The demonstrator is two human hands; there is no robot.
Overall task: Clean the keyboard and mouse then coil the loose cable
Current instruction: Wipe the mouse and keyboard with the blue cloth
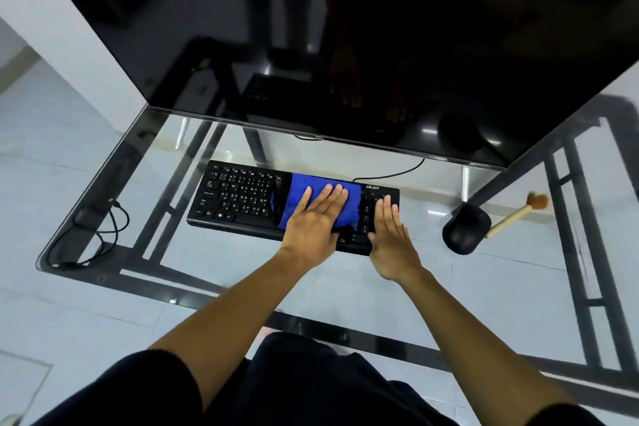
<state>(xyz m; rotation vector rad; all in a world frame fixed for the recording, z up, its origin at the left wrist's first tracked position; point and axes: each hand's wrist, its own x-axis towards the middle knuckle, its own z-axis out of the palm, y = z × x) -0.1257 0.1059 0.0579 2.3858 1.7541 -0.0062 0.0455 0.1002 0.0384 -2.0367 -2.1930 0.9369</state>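
A black keyboard (pixel 238 199) lies on the glass desk (pixel 484 284) below the monitor. A blue cloth (pixel 307 185) is spread over its middle. My left hand (pixel 313 221) presses flat on the cloth, fingers extended. My right hand (pixel 389 235) rests flat on the keyboard's right end, over the number pad, holding nothing. A black mouse (pixel 465 228) sits to the right of the keyboard. A loose black cable (pixel 103 239) lies tangled near the desk's left edge.
A large dark monitor (pixel 345 28) overhangs the back of the desk. A wooden-handled brush (pixel 515 214) lies just right of the mouse. The keyboard's own cable (pixel 397 173) runs back under the monitor. Dark metal frame bars show through the glass.
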